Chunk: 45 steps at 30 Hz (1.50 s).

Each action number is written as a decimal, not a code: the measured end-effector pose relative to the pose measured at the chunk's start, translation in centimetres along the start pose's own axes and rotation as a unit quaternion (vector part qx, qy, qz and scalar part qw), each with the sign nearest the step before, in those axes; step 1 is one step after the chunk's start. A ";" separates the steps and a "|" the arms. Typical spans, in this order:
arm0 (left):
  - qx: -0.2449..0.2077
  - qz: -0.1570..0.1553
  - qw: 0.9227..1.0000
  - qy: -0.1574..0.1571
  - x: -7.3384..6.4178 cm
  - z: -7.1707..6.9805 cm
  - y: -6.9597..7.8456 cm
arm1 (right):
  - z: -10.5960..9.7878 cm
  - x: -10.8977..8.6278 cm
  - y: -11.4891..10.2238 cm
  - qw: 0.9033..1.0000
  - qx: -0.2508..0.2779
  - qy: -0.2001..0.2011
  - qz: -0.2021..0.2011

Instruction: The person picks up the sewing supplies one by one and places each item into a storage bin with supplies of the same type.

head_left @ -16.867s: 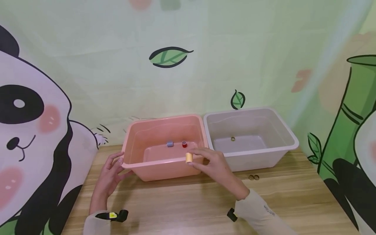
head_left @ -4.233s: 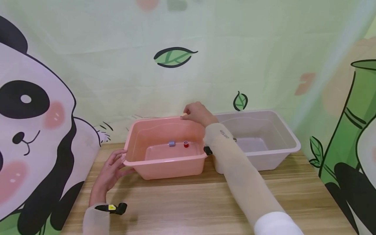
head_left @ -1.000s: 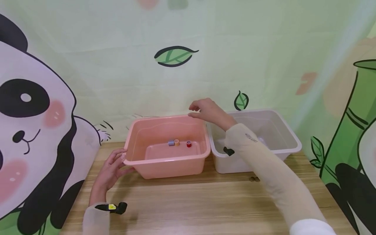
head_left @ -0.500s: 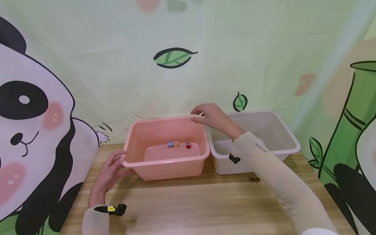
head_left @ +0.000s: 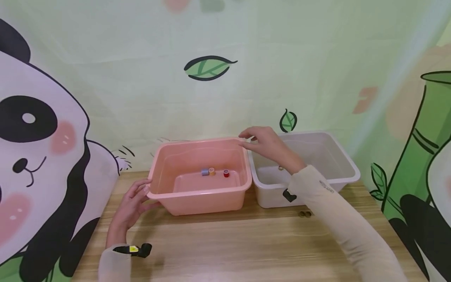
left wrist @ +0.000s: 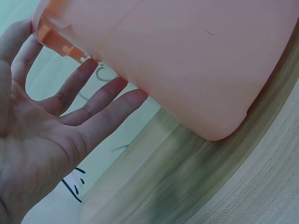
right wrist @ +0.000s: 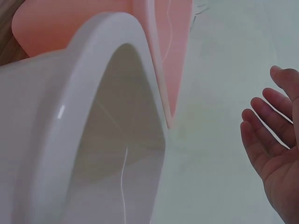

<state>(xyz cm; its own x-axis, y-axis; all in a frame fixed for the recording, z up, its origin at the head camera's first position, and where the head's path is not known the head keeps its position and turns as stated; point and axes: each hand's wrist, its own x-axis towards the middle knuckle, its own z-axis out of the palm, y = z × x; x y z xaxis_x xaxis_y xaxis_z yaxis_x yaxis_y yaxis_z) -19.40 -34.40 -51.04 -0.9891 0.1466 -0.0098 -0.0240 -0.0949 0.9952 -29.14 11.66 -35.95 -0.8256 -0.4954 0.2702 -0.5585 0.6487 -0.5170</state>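
Observation:
My left hand (head_left: pixel 132 207) rests at the left end of the pink plastic bin (head_left: pixel 201 199). In the left wrist view, its extended fingertips touch the bin's outer wall beneath the rim. Inside that bin lie small hollow-ended cylinders: a blue one (head_left: pixel 204 172) and a yellow one (head_left: pixel 211 171) side by side, and a red one (head_left: pixel 226 173) to their right. Above the back corner where the two bins meet, my right hand (head_left: pixel 269 145) hovers with relaxed, slightly bent fingers, holding nothing. Its palm and loose fingers show in the right wrist view, apart from both rims.
A pale grey bin (head_left: pixel 310 182) stands against the pink one on the right. Inside it, a small brass-coloured ring (head_left: pixel 280 168) shows beside my right wrist. Two similar rings (head_left: pixel 305 214) lie on the wooden table (head_left: pixel 218 243) in front. A printed cloth backdrop (head_left: pixel 141 98) hangs behind.
The yellow cylinder, earlier pinched in my right hand, now lies in the pink bin beside the blue one. My emptied right hand has drawn back rightward. My left hand stays put.

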 end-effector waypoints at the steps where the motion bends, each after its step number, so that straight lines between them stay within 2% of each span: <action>1: -0.001 0.000 1.000 0.000 0.0 0.0 0.0 | 0.0 -0.1 0.1 1.000 0.004 0.001 0.003; 9: -0.021 0.013 1.000 -0.011 0.1 0.0 0.0 | 0.0 -1.0 0.3 1.000 0.014 -0.006 0.011; 14: -0.012 0.002 1.000 -0.003 0.0 0.1 0.0 | 0.4 -1.3 0.3 1.000 0.019 -0.007 0.014; 20: 0.006 -0.009 1.000 0.008 -0.1 0.2 0.1 | 0.6 -1.6 0.1 1.000 0.026 -0.003 0.003; 28: 0.010 -0.004 1.000 0.007 -0.1 0.2 0.0 | 1.0 -2.2 0.0 1.000 0.021 0.001 -0.007; 35: -0.001 -0.005 1.000 0.004 0.0 0.3 0.0 | 1.0 -2.7 -0.3 0.999 0.005 0.008 -0.031; 45: -0.027 0.015 0.999 -0.015 -0.1 0.1 0.0 | 1.4 -3.6 -0.6 0.998 0.007 0.011 -0.056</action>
<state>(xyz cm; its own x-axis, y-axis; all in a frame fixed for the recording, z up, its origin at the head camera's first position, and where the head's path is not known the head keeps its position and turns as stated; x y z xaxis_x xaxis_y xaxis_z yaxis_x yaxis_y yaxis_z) -19.30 -34.33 -51.06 -0.9848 0.1722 0.0228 -0.0039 -0.1529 0.9882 -25.69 12.23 -37.77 -0.7601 -0.5506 0.3451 -0.6458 0.5816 -0.4946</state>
